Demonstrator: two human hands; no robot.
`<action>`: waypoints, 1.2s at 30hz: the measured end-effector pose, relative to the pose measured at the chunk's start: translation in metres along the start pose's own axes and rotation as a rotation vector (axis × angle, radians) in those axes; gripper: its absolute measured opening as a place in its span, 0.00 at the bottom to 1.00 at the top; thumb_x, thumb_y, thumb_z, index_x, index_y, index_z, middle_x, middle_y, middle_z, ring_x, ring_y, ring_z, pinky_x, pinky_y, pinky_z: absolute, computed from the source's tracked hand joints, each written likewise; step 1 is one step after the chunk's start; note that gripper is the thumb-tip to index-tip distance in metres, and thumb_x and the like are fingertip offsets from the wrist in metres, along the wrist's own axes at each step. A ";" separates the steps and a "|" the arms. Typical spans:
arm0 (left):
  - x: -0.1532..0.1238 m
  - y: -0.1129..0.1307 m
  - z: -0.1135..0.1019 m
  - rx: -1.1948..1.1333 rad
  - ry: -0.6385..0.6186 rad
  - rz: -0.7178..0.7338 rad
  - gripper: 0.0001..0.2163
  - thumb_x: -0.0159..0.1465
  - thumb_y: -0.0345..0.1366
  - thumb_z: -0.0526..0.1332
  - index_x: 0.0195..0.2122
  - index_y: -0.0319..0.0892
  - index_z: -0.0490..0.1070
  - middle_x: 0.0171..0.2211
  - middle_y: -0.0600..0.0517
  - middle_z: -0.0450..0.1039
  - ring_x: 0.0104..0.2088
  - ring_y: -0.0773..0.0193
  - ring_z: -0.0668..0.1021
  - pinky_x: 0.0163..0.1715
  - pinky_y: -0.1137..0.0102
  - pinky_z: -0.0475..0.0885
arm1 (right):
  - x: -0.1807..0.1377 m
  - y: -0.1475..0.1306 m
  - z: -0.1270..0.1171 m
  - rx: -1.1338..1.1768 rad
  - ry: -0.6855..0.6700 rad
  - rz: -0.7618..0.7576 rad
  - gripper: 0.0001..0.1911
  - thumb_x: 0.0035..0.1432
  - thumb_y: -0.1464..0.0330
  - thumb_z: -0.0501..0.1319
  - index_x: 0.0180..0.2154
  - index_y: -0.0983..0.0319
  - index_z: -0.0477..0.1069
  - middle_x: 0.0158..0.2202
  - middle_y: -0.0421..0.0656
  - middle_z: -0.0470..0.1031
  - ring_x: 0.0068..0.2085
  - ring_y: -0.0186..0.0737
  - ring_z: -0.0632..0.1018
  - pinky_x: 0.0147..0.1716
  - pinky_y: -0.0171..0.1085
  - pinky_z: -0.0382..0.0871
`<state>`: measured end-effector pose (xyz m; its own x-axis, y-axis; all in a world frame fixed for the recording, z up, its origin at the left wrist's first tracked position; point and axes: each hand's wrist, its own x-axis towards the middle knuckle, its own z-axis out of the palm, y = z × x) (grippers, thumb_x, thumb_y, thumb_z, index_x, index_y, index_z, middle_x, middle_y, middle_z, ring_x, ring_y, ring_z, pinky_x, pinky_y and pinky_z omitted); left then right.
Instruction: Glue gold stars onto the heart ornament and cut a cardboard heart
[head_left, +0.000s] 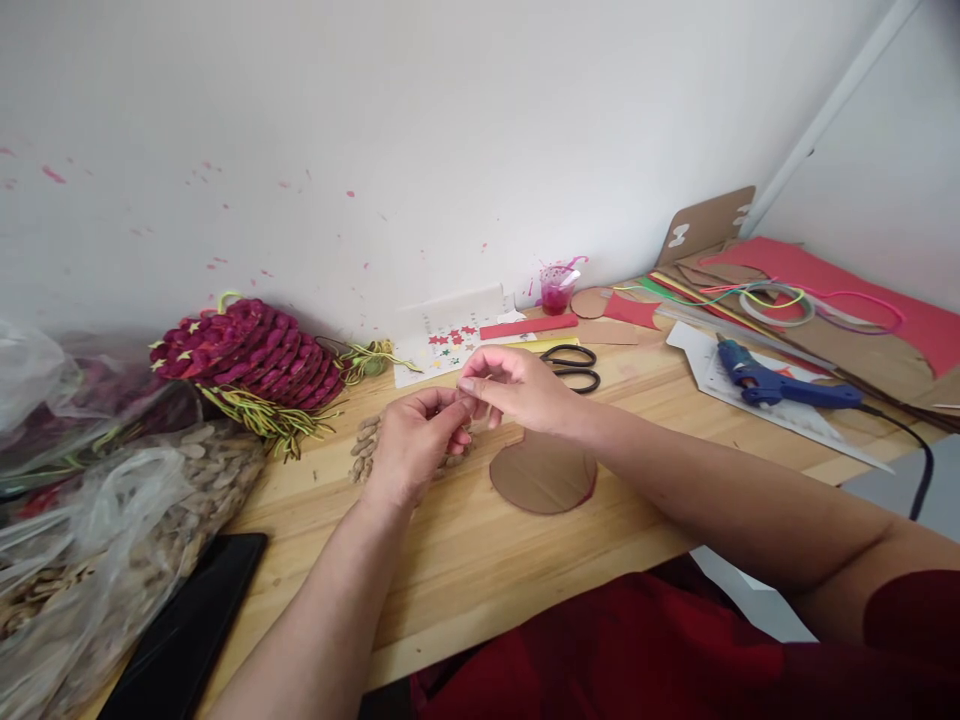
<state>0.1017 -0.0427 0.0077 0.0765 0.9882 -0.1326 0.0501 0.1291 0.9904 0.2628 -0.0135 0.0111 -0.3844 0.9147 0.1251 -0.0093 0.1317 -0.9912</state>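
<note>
My left hand [420, 435] and my right hand [516, 388] meet above the middle of the table, fingertips touching. Both are closed in a pinch; whatever lies between the fingers is too small or hidden to name. Beneath and behind my left hand is a small heap of peanut shells [363, 452], partly covered. A round brown cardboard disc [544, 475] lies below my right wrist. Black-handled scissors [583, 381] rest just beyond that wrist, their blades hidden. A sheet with red and green star stickers [442, 345] lies behind the hands.
At left are a magenta scaled craft piece with yarn [255, 350], a plastic bag of peanut shells [202, 480] and a black flat object [195, 620]. A cup of pink paint [556, 295] stands by the wall. A blue glue gun [795, 388] with cord lies right, near cardboard sheets [840, 330].
</note>
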 end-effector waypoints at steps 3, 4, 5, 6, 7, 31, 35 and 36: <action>0.002 -0.002 -0.001 -0.047 -0.025 -0.015 0.12 0.53 0.43 0.72 0.28 0.39 0.76 0.21 0.54 0.72 0.18 0.73 0.70 0.17 0.78 0.64 | 0.001 0.002 -0.002 -0.002 -0.021 0.004 0.06 0.59 0.66 0.64 0.33 0.61 0.70 0.25 0.36 0.71 0.22 0.29 0.74 0.16 0.27 0.70; 0.002 -0.002 -0.001 -0.061 -0.029 -0.024 0.13 0.52 0.43 0.72 0.28 0.38 0.76 0.21 0.54 0.72 0.18 0.74 0.70 0.17 0.79 0.64 | 0.001 0.002 -0.002 0.019 -0.022 0.023 0.06 0.59 0.66 0.64 0.33 0.61 0.70 0.24 0.36 0.70 0.21 0.29 0.74 0.16 0.27 0.70; 0.003 -0.003 -0.001 -0.073 -0.032 -0.034 0.13 0.51 0.43 0.73 0.28 0.38 0.76 0.21 0.54 0.72 0.18 0.74 0.70 0.16 0.79 0.64 | 0.002 0.002 -0.003 0.042 -0.017 0.053 0.05 0.59 0.67 0.64 0.34 0.61 0.71 0.24 0.35 0.71 0.21 0.29 0.73 0.16 0.28 0.69; 0.003 -0.003 -0.001 -0.081 -0.033 -0.044 0.14 0.51 0.43 0.73 0.29 0.38 0.76 0.21 0.55 0.72 0.18 0.74 0.70 0.16 0.79 0.64 | 0.002 0.003 -0.003 0.066 -0.009 0.084 0.05 0.59 0.67 0.64 0.34 0.61 0.70 0.23 0.35 0.71 0.20 0.29 0.73 0.15 0.28 0.69; 0.003 -0.003 -0.001 -0.087 -0.032 -0.052 0.14 0.50 0.42 0.74 0.29 0.37 0.76 0.20 0.55 0.71 0.18 0.74 0.70 0.16 0.79 0.63 | 0.002 0.002 -0.004 0.083 0.000 0.111 0.04 0.59 0.68 0.64 0.34 0.61 0.70 0.23 0.36 0.72 0.19 0.29 0.72 0.14 0.28 0.68; 0.002 -0.006 0.000 0.029 0.039 0.022 0.15 0.53 0.46 0.73 0.32 0.40 0.77 0.19 0.55 0.71 0.18 0.72 0.71 0.18 0.78 0.65 | 0.003 0.004 -0.001 0.051 0.073 0.084 0.08 0.55 0.66 0.67 0.31 0.63 0.72 0.29 0.40 0.74 0.27 0.31 0.73 0.22 0.30 0.72; -0.001 -0.001 0.002 0.107 0.100 0.058 0.14 0.53 0.45 0.72 0.31 0.40 0.77 0.20 0.54 0.74 0.18 0.70 0.72 0.18 0.77 0.66 | 0.002 0.001 0.000 0.127 0.051 0.136 0.06 0.57 0.69 0.66 0.31 0.62 0.70 0.29 0.40 0.76 0.30 0.34 0.78 0.21 0.30 0.75; -0.001 0.000 0.002 0.126 0.107 0.085 0.13 0.54 0.45 0.71 0.30 0.40 0.77 0.22 0.53 0.75 0.18 0.70 0.72 0.18 0.77 0.66 | 0.001 0.000 0.001 0.142 0.046 0.145 0.06 0.57 0.69 0.66 0.32 0.62 0.69 0.28 0.40 0.76 0.30 0.35 0.79 0.21 0.29 0.74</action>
<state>0.1040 -0.0439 0.0078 -0.0200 0.9991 -0.0375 0.1732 0.0404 0.9841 0.2618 -0.0123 0.0109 -0.3483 0.9372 -0.0204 -0.0881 -0.0544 -0.9946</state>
